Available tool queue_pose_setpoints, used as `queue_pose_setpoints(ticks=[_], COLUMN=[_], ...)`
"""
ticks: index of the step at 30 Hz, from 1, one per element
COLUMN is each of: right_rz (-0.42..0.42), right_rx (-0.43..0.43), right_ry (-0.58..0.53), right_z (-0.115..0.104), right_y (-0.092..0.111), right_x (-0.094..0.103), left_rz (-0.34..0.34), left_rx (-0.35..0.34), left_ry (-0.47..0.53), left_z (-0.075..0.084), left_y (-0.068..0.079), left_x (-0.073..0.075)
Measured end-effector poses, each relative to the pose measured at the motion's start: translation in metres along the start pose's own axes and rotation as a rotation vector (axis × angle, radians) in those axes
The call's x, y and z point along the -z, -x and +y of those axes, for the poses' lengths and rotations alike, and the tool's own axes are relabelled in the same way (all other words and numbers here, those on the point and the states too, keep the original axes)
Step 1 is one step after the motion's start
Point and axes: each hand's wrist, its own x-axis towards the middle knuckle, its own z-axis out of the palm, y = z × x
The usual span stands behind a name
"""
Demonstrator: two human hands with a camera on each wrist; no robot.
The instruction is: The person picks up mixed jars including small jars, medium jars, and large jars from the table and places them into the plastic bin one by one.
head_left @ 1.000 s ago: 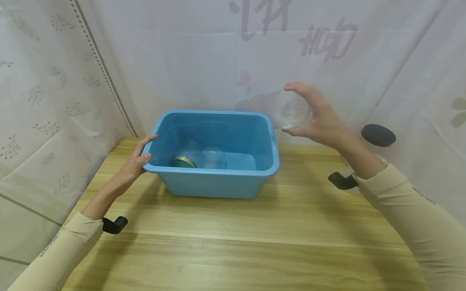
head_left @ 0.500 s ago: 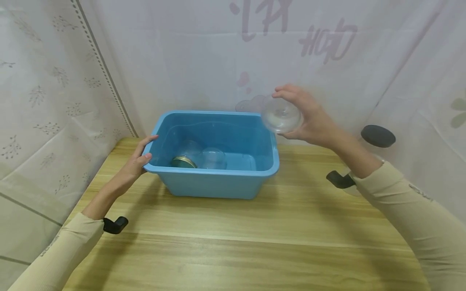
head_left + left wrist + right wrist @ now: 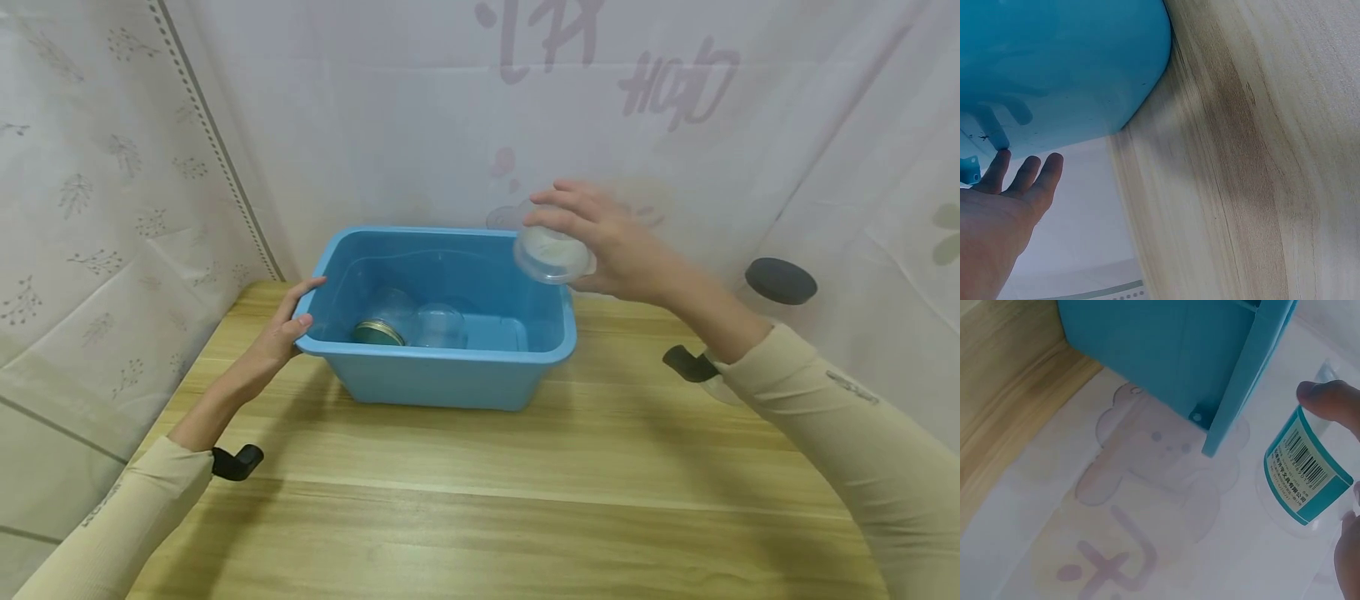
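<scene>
My left hand grips the left rim of a blue plastic tub, thumb and index finger over the edge. In the left wrist view, other fingers extend by the tub's outer wall, one fingertip at it. My right hand holds a clear plastic jar above the tub's back right corner. The right wrist view shows a teal and white barcode label on this jar, with the thumb on its side. Inside the tub lie a jar lid, green with a gold edge, and a clear round container.
A clear jar with a black lid stands at the right, partly hidden by the right forearm. The tub rests on a wood-grain table. Printed white cloth hangs behind and at both sides.
My right hand has moved left and slightly down with the clear jar, from right of the tub to over its back right corner. The jar has tilted. My left hand stays on the rim.
</scene>
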Motion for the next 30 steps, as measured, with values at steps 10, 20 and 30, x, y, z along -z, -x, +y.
queue_pose_setpoints(ticks=[10, 20, 30], right_rz=[-0.131, -0.163, -0.120], right_rx=[0.150, 0.195, 0.173], right_ry=[0.142, 0.211, 0.159], right_z=[-0.009, -0.012, -0.004], right_y=[-0.016, -0.017, -0.001], right_x=[-0.007, -0.011, -0.013], left_rz=[0.001, 0.001, -0.004], left_rx=[0.005, -0.001, -0.001], left_ry=[-0.003, -0.005, 0.005], left_z=[0.001, 0.002, 0.001], left_y=[-0.001, -0.001, 0.000], left_x=[0.000, 0.000, 0.000])
